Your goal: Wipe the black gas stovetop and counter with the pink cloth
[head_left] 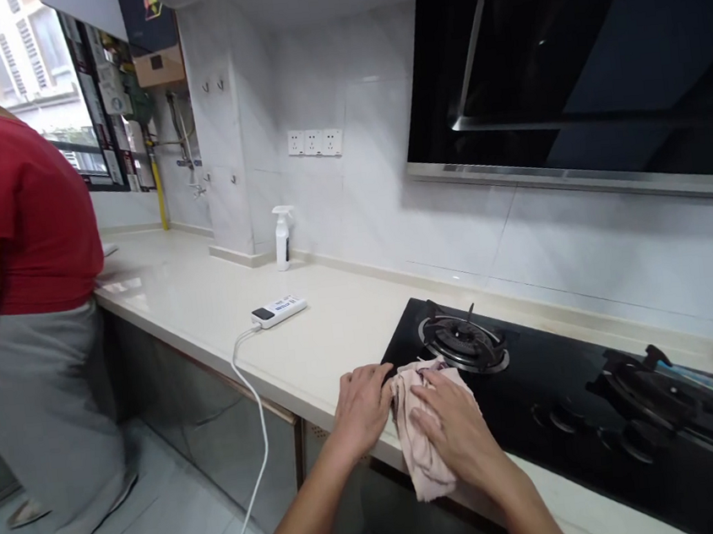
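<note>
Two hands (363,400) (455,426), cloth (423,460), white device (280,311), illegible print (285,304)

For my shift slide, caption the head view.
Right hand on a pink cloth, left hand alongside, at a black gas hob.

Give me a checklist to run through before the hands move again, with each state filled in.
1. Cloth under the right hand: ok, the hand lies on it.
2. Left hand clear of the left burner: ok, it rests beside the cloth.
3. Left burner unlit: ok, no flame shows.
4. Stove knobs off: cannot tell, too dark.
5. White cable clear of the counter edge: not ok, it hangs over the front.
6. Spray bottle upright: ok.
</note>
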### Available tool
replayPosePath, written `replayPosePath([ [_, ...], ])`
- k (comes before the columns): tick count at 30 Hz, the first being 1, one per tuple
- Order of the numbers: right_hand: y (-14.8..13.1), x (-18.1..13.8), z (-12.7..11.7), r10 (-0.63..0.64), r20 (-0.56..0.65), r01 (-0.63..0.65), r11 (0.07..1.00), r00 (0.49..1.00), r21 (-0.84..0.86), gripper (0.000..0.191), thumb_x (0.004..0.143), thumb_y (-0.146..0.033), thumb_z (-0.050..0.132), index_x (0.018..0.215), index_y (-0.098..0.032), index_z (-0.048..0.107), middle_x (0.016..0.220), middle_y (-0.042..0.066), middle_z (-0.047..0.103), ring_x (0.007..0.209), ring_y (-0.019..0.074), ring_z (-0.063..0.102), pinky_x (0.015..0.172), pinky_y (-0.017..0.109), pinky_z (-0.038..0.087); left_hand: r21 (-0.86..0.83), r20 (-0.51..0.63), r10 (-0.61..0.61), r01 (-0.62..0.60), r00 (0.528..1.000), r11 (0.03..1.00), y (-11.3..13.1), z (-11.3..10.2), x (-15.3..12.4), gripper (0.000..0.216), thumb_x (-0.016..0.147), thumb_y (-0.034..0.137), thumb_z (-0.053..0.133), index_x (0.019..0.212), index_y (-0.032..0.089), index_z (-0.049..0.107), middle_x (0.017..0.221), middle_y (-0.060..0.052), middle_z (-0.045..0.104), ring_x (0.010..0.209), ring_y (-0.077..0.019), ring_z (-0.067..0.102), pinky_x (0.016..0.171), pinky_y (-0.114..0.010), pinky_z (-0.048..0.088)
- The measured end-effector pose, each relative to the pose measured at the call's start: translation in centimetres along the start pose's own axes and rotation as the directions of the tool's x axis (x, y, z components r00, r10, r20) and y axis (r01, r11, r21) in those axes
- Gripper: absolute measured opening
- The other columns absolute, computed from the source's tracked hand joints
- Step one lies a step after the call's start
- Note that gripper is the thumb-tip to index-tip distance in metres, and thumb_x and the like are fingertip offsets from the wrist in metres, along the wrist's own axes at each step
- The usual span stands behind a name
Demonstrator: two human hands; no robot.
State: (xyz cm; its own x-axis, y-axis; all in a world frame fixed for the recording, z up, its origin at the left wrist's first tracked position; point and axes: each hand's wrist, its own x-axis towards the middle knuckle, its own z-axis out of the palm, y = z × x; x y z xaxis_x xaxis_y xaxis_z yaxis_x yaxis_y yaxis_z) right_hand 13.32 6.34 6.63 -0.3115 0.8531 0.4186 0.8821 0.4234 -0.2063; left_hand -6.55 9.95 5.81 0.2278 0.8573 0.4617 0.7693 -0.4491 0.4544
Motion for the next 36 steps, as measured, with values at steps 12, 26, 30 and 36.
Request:
replayPosePath([
  [12,-0.8,-2.7,-0.7,0.116,0.161,-0.1,0.989,0.98,-0.107,0.061,0.095,-0.048,0.054,0.151,-0.025,0.054,0.169,0.011,0.031,0.155,0.0371,0.028,0.122,0.061,0.026,0.001,-0.007,0.036,-0.036,0.999,0.999,-0.4,0.3,-0.2,0.042,0.106,0.027,0.034,0.141,0.025,0.057,0.14,-0.01,0.064,0.131,-0.0269,0.055,0.108,-0.046,0.038],
  [26,1.8,9.2,-1.6,0.368,0.229,-0.351,0.93,0.901,-0.112,0.048,0.099,-0.037,0.036,0.132,-0.021,0.068,0.152,0.012,0.052,0.141,0.0328,0.042,0.114,0.051,0.033,0.03,0.033,-0.023,0.022,0.999,0.999,0.3,0.0,0.5,0.043,0.108,0.042,0.036,0.143,0.025,0.055,0.141,-0.009,0.065,0.131,-0.0277,0.057,0.108,-0.045,0.039],
  [30,0.8,8.5,-1.4,0.362,0.279,-0.343,0.932,0.89,-0.114,0.063,0.099,-0.054,0.037,0.149,-0.019,0.054,0.168,0.016,0.031,0.154,0.0423,0.02,0.117,0.064,0.023,0.05,0.047,-0.037,0.035,0.998,0.998,0.3,-0.1,0.7,0.046,0.109,0.045,0.035,0.146,0.024,0.052,0.142,-0.01,0.065,0.132,-0.0281,0.057,0.109,-0.047,0.039],
  [36,-0.3,2.1,-2.6,0.227,0.366,-0.222,0.973,0.903,-0.056,0.074,0.093,-0.068,0.05,0.157,-0.03,0.045,0.173,0.009,0.021,0.159,0.0397,0.01,0.122,0.064,0.017,0.088,0.005,-0.01,0.01,1.0,0.996,-0.4,0.6,0.8,0.043,0.109,0.045,0.038,0.143,0.024,0.055,0.142,-0.008,0.066,0.132,-0.0276,0.058,0.108,-0.046,0.041],
])
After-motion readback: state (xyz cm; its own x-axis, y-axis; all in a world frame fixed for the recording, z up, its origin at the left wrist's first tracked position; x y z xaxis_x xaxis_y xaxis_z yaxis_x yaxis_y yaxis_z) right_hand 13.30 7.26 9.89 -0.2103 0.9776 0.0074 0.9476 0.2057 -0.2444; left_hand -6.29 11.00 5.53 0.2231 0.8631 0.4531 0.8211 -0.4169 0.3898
